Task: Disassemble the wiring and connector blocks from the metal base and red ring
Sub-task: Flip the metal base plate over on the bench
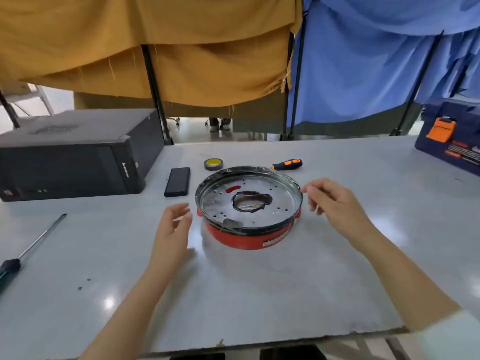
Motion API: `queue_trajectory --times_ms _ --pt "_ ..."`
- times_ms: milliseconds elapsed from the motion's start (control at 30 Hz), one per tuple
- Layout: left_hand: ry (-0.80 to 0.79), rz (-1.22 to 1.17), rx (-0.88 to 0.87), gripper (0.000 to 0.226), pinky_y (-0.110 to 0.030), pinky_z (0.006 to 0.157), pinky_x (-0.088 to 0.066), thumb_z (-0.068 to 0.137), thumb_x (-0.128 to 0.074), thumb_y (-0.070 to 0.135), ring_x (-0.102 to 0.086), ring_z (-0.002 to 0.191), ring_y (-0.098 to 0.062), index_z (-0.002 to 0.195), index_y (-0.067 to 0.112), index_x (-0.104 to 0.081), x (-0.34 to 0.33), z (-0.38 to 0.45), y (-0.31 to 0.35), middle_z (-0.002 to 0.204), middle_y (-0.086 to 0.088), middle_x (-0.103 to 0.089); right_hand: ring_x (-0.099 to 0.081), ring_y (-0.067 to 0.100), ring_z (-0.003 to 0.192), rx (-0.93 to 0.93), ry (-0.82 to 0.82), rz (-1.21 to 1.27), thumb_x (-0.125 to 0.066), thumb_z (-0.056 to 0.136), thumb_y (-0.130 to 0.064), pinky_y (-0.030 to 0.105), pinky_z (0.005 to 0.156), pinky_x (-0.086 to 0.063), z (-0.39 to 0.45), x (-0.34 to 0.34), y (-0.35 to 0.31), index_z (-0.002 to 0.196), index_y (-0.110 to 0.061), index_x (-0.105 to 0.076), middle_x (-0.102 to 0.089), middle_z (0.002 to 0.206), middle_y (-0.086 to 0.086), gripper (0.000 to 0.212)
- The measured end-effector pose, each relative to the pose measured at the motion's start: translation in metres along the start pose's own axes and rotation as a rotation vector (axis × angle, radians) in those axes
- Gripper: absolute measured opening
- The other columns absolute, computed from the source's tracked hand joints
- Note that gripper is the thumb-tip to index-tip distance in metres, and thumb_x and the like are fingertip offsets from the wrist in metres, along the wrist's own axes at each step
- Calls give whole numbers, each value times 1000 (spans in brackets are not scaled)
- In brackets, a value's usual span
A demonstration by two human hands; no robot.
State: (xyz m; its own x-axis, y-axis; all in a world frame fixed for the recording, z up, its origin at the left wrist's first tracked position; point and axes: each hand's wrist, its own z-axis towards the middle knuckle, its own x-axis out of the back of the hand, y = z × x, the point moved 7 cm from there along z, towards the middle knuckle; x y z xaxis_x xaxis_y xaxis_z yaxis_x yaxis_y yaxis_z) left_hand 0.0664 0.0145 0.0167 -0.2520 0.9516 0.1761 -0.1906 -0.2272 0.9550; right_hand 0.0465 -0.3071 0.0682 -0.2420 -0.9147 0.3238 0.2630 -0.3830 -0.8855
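Note:
A round metal base (220,201) with small holes sits inside a red ring (239,237) in the middle of the table. Black tape edges its rim and its central opening (251,201), where a bit of wiring shows. My left hand (172,227) hovers just left of the ring, fingers loosely curved, holding nothing. My right hand (332,201) is at the right rim, fingertips near the edge; I cannot tell whether they touch it. No connector blocks are visible.
A black computer case (75,154) lies at the left. A black phone-like slab (178,181), a tape roll (213,164) and an orange-black screwdriver handle (287,164) lie behind the base. A long screwdriver (31,248) lies front left. A dark blue toolbox (452,136) stands far right.

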Motion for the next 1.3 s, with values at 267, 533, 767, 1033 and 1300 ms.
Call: queue_trajectory --times_ms 267,533,767,1033,1300 --pt "-80 -121 187 41 -7 69 -37 94 -51 24 -52 101 -1 134 27 -42 -44 48 -17 115 16 -53 -55 24 91 -273 206 -476 -51 89 -11 27 75 -39 67 12 92 108 -13 -61 -57 108 13 21" --pt "-149 -227 230 43 -29 85 -49 87 -48 7 -63 103 -10 122 32 -56 -52 55 -32 111 7 -68 -50 37 111 -320 183 -861 -54 94 -30 43 86 -45 69 11 130 122 -6 -58 -51 120 18 36" --pt "-155 -191 230 48 -38 93 -47 84 -46 2 -62 105 -16 120 32 -57 -50 58 -34 110 5 -68 -55 32 88 -326 182 -912 -50 89 -22 33 67 -41 71 19 126 93 -11 -64 -57 102 12 18" --pt "-173 -161 243 55 -48 97 -46 73 -47 5 -62 107 -23 118 35 -59 -47 56 -34 110 1 -68 -53 27 73 -333 132 -659 -44 92 -24 35 58 -36 72 17 129 101 -16 -37 -53 80 2 14" --pt "-151 -177 282 59 -43 88 -48 76 -40 -7 -61 103 -26 117 31 -60 -47 54 -31 110 -4 -67 -52 7 55 -139 124 -190 -42 94 -19 18 48 -40 69 -2 104 90 -35 -61 -62 65 -6 26"
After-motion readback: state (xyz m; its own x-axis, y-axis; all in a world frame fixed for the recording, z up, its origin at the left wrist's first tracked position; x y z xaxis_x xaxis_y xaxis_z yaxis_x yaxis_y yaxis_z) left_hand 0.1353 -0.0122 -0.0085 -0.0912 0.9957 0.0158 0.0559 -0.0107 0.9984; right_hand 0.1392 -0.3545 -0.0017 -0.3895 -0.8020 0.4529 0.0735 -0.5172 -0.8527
